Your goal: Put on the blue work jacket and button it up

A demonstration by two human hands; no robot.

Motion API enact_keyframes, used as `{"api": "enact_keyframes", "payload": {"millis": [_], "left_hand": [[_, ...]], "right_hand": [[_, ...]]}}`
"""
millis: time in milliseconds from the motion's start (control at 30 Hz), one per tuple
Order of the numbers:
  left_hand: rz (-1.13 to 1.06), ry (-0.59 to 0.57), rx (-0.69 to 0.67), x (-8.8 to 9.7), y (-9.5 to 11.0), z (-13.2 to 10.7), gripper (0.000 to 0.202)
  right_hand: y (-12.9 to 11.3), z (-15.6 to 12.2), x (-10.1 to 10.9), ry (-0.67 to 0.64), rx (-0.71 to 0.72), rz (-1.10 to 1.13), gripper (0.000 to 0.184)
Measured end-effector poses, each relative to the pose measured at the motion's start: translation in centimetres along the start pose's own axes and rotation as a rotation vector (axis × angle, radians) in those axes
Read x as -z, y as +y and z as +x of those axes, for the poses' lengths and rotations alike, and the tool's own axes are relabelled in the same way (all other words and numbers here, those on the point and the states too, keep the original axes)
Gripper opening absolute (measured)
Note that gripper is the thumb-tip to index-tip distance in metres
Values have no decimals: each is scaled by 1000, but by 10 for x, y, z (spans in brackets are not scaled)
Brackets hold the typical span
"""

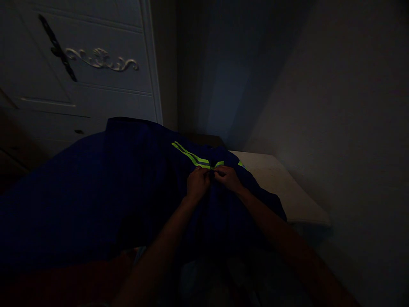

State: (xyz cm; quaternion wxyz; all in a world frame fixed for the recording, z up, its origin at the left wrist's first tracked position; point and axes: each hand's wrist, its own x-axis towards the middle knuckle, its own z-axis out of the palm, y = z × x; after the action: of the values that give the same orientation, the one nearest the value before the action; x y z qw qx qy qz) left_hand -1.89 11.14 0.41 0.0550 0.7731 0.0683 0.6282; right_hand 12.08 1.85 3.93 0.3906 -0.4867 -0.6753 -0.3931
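Note:
A dark blue work jacket with yellow-green reflective stripes lies spread out in front of me. My left hand is closed, its fingers pinching the jacket's front just below the long stripe. Close beside it, my right hand pinches the opposite side of the front near a shorter stripe. A narrow gap separates the two hands at the middle line of the garment. The fingertips are dim, and I cannot make out whether a button or zip is between them.
The light is very low. A pale board or tabletop shows beyond the jacket on the right, against a grey wall. At upper left stands a white panelled door with a dark handle. More blue cloth stretches leftward.

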Motion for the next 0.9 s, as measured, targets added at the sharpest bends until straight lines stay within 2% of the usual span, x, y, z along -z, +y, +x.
{"api": "enact_keyframes", "payload": {"millis": [167, 333, 600, 667, 733, 833, 900], "left_hand": [[30, -47, -12, -1, -2, 3, 26], [67, -96, -28, -1, -1, 3, 27], [-8, -79, -4, 0, -2, 1, 25], [-89, -43, 2, -2, -4, 1, 25], [-180, 28, 36, -3, -7, 3, 29], [-309, 199, 193, -4, -14, 7, 26], [-412, 344, 329, -2, -19, 10, 20]], "right_hand": [[-3, -2, 2, -13, -71, 111, 19], [-8, -2, 2, 22, -83, 108, 23], [-10, -1, 3, 28, -65, 110, 19], [-6, 0, 3, 68, -113, 133, 18], [1, 2, 3, 165, -226, 206, 20], [16, 6, 6, 359, -412, 313, 22], [24, 6, 10, 450, -474, 337, 23]]}}
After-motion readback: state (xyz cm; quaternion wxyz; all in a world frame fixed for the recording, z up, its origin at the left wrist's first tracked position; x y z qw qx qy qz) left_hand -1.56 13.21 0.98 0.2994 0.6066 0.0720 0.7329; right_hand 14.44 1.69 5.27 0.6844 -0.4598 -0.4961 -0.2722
